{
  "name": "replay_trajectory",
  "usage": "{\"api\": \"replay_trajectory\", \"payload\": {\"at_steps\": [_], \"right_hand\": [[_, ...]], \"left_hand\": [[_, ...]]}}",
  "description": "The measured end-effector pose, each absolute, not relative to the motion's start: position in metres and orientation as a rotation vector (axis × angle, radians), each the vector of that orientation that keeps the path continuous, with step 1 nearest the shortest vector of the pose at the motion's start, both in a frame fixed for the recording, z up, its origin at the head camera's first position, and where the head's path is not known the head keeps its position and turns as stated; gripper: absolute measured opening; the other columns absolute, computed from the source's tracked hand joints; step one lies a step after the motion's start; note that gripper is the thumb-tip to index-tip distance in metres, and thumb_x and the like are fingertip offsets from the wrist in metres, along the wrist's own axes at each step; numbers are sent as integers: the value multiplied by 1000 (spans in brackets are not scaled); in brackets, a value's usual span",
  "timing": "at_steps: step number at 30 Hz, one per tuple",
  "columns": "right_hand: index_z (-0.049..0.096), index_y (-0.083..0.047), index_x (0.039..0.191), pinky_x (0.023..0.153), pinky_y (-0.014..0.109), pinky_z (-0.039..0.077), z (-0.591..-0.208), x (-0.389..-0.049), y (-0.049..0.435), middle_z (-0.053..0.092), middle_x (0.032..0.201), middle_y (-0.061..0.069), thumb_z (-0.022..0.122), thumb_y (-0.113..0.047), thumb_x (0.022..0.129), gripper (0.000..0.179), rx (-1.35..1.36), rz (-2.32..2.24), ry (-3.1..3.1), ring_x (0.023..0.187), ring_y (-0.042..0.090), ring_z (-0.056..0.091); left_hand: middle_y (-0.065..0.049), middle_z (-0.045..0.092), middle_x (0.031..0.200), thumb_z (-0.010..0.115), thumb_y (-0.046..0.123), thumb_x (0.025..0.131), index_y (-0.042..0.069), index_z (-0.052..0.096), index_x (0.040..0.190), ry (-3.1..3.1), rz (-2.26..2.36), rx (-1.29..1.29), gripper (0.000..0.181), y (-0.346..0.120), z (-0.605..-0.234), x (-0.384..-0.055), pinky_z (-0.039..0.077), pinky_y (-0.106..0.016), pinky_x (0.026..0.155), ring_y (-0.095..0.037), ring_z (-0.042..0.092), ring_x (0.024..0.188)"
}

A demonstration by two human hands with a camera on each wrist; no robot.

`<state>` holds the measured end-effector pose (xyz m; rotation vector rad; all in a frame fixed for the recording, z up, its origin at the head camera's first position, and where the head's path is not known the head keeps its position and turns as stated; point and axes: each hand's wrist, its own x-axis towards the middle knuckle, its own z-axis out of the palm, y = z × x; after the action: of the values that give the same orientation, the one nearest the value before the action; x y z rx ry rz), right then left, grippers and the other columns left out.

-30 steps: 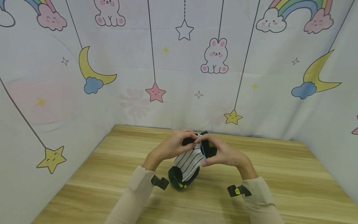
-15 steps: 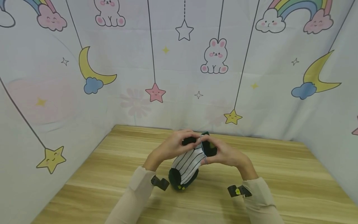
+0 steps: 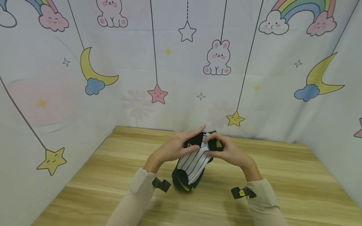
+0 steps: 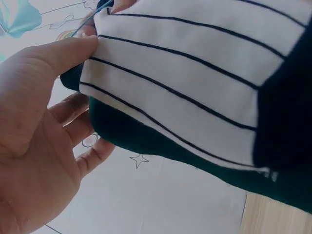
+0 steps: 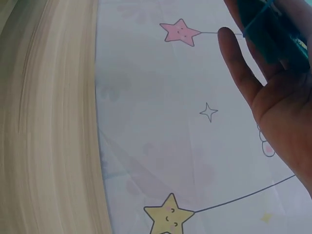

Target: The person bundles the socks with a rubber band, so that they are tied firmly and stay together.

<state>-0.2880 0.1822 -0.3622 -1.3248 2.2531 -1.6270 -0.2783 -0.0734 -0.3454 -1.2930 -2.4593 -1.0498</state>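
A striped white sock (image 3: 192, 161) with black ends lies over a dark green one (image 4: 195, 168), and both are held up at a slant above the table. My left hand (image 3: 179, 147) holds them near the upper end, thumb on the striped side and fingers behind, with its index finger stretched out. Curled round the dark green upper end (image 5: 275, 41), my right hand (image 3: 230, 152) pinches beside a thin blue band (image 4: 92, 20). The band crosses the socks close to the right fingertips. Part of the upper end is hidden by my fingers.
The wood-grain table (image 3: 282, 175) reaches back to a white cloth backdrop (image 3: 181, 69) printed with stars, moons and rabbits. Small black wrist cameras (image 3: 161, 184) sit at both beige sleeves (image 3: 133, 194).
The blue band, stretched between my right thumb and fingers a second ago, now lies closer against the socks. My left index finger has straightened upward, and my right hand has shifted slightly right.
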Motion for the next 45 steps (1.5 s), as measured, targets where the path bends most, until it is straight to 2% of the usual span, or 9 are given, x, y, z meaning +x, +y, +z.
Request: {"api": "replay_trajectory", "payload": {"at_steps": [5, 11, 14, 17, 21, 25, 30, 35, 45], "right_hand": [[56, -1, 117, 72, 31, 55, -361, -290, 191, 57, 110, 7, 68, 12, 88, 35, -1415, -1749, 2285, 87, 17, 60], [55, 0, 113, 77, 26, 53, -355, -289, 199, 53, 114, 7, 65, 18, 86, 34, -1431, -1922, 2344, 95, 18, 56], [55, 1, 112, 73, 24, 53, -352, -288, 201, 52, 116, 7, 65, 17, 87, 32, -1394, -1958, 2417, 97, 19, 55], [53, 0, 113, 61, 26, 54, -350, -287, 201, 51, 116, 11, 64, 16, 88, 31, -1374, -1984, 2425, 87, 19, 56], [53, -2, 114, 51, 30, 52, -348, -286, 200, 50, 115, 13, 62, 15, 90, 31, -1380, -2016, 2394, 70, 18, 56], [53, -1, 117, 51, 32, 51, -348, -285, 200, 51, 114, 12, 61, 16, 90, 33, -1377, -2037, 2417, 67, 18, 55], [48, -1, 128, 50, 31, 50, -346, -283, 201, 48, 121, 11, 60, 16, 91, 43, -1340, -2034, 2442, 72, 19, 54], [45, -2, 133, 49, 32, 49, -344, -281, 202, 45, 121, 14, 59, 16, 92, 47, -1337, -2009, 2421, 72, 21, 53], [44, -7, 134, 54, 31, 51, -340, -274, 194, 44, 118, 18, 60, 10, 94, 46, -1373, -1772, 2410, 70, 23, 54]], "left_hand": [[-2, 36, 158, 63, 30, 100, 26, 21, 161, -2486, -1027, -1259, 74, -76, -344, -279, 39, -42, 110, -19, 42, 140], [5, 24, 162, 63, 31, 100, 29, 15, 161, -2496, -1052, -1227, 78, -77, -343, -280, 35, -42, 113, -15, 33, 145], [7, 24, 162, 64, 30, 100, 27, 17, 161, -2494, -1041, -1226, 78, -77, -343, -280, 38, -42, 111, -14, 33, 144], [6, 24, 163, 65, 29, 99, 22, 20, 161, -2506, -1006, -1253, 77, -77, -343, -280, 37, -39, 111, -14, 36, 143], [4, 27, 162, 66, 28, 98, 17, 22, 160, -2528, -956, -1290, 77, -76, -344, -279, 39, -38, 110, -15, 50, 132], [3, 34, 160, 67, 27, 98, 19, 23, 161, -2516, -969, -1309, 77, -76, -345, -280, 46, -38, 102, -14, 60, 114], [-1, 44, 154, 67, 19, 98, 20, 32, 158, -2494, -1010, -1309, 70, -77, -345, -279, 49, -38, 97, -18, 60, 114], [2, 50, 146, 67, 19, 98, 23, 45, 148, -2492, -1072, -1295, 55, -76, -346, -279, 51, -38, 94, -20, 60, 117], [1, 58, 127, 67, 16, 97, 13, 56, 124, -2351, -1242, -1314, 29, -74, -343, -277, 42, -40, 107, -16, 52, 124]]}}
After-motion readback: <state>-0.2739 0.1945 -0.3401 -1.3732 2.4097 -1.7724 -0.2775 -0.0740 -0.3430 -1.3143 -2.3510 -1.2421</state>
